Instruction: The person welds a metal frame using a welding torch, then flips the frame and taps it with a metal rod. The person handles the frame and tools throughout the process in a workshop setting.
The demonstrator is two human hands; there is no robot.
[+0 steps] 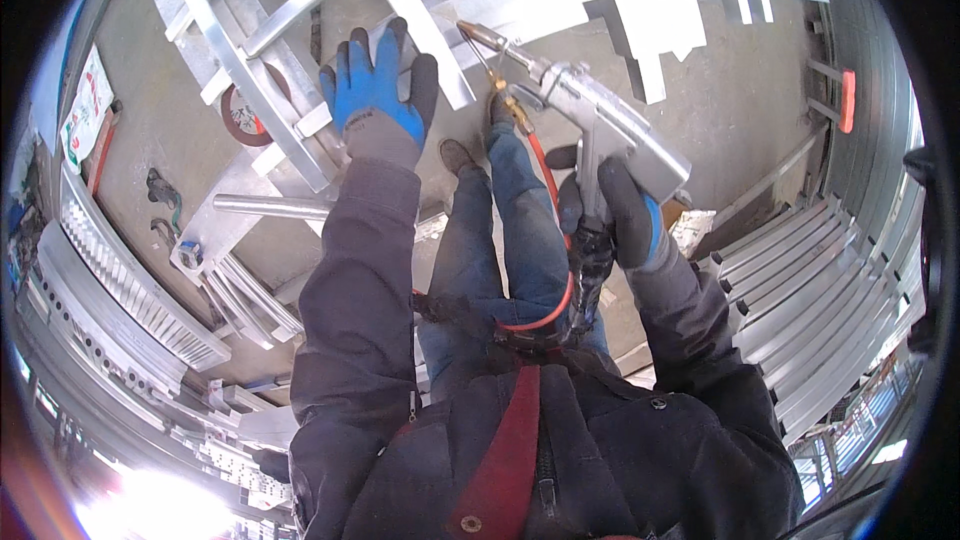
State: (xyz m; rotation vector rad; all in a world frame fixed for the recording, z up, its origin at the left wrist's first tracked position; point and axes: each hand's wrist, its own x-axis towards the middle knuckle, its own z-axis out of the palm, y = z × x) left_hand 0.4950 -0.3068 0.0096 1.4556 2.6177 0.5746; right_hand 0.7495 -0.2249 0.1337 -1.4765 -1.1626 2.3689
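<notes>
My right hand [628, 215], in a dark glove with a blue back, is wrapped round the grip of a silver pistol-shaped welding gun [620, 120]. Its copper-coloured nozzle points up and to the left. A brass fitting [515, 105] and a thin red hose [548, 175] run below the barrel toward my waist. My left hand [378, 90], in a blue and grey glove, is stretched out with its fingers apart and holds nothing. It lies over or just beside a flat aluminium bar [415, 20] of a ladder-like aluminium frame [245, 60]; whether it touches the metal, I cannot tell.
Bright flat aluminium pieces [650, 0] lie ahead. A dark red disc [238, 118] sits behind the frame, and a round tube [270, 205] lies near my left forearm. Stacked aluminium profiles [800, 280] stand at the right, with more profiles [130, 260] at the left.
</notes>
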